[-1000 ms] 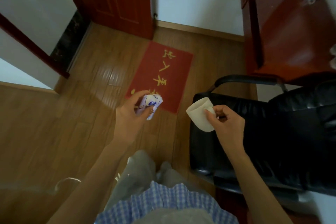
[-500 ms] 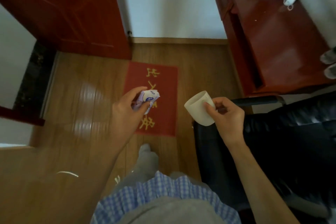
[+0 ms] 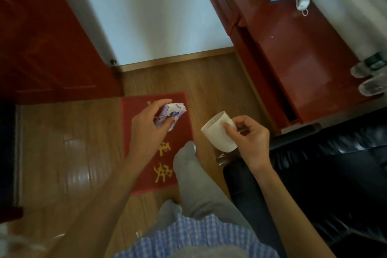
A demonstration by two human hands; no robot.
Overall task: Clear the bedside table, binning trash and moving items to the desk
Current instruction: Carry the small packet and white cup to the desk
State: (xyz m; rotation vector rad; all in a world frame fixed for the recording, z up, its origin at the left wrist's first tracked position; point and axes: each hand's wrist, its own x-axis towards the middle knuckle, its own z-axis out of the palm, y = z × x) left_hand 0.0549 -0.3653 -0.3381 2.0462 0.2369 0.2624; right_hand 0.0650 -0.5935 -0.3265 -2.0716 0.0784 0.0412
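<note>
Carrying a mug and a wrapper toward the desk

My right hand (image 3: 249, 138) grips the white mug (image 3: 218, 132), tilted mouth-left; the desk (image 3: 303, 58) lies ahead-right of it, nearer this hand. My left hand (image 3: 149, 125) pinches the crumpled wrapper (image 3: 174, 111), farther left of the desk; no bin shows.

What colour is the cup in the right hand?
Plain white cup, held by the right hand; seen clearly in the head view.

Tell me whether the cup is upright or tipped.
Tipped. The cup leans with its mouth up and to the left, base down to the right, held by the right hand. Its inside is not visible, so contents: cannot tell.
</note>
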